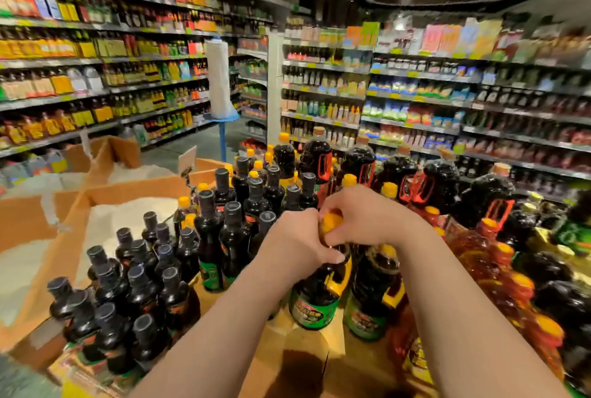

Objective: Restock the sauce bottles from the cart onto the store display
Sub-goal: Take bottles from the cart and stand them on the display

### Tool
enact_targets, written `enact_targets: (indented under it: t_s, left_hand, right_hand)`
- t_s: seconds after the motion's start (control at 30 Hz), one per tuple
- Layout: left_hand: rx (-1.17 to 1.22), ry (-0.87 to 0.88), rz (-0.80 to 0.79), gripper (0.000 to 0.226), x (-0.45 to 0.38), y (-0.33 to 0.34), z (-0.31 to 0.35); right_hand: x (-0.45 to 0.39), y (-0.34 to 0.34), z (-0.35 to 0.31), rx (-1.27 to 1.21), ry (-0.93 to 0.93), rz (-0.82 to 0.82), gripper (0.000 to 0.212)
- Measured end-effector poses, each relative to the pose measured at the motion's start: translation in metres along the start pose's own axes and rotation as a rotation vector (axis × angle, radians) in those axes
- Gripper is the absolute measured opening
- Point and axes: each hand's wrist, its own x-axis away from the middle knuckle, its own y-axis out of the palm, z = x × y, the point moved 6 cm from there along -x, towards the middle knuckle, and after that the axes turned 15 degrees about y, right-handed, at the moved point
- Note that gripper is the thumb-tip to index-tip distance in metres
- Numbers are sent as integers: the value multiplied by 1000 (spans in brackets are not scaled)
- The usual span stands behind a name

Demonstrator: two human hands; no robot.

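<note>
A large dark sauce bottle (315,298) with a yellow cap, yellow handle and green label stands on the cardboard display top (307,346). My left hand (295,244) grips its neck from the left. My right hand (367,215) curls over the yellow cap from the right. A second bottle of the same kind (372,298) stands just to its right. Several black-capped dark bottles (144,285) crowd the left of the display. Bigger dark jugs with red handles (412,180) stand behind. No cart shows in the frame.
Amber bottles with orange caps (499,269) fill the right side. Open cardboard bins of white grain (128,215) sit to the left. Stocked shelves (96,78) line the aisle on both sides, and a blue stand with a white roll (219,78) stands in the aisle.
</note>
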Motion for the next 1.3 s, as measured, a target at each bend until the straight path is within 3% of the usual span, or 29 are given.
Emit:
enact_targets:
  t_s: [0.3, 0.57, 1.07, 1.3]
  left_hand:
    - [-91, 66, 87, 49, -60, 19, -6]
    - [-179, 26, 107, 46, -95, 38, -14]
    - [-171, -74, 83, 65, -116, 76, -39]
    - [-235, -70, 92, 43, -110, 71, -33]
  right_hand:
    - [-43, -19, 24, 132, 103, 30, 11]
    - [-84, -13, 46, 263, 166, -12, 23]
    - [-120, 14, 62, 417, 209, -93, 30]
    - [-108, 6, 58, 351, 200, -2, 27]
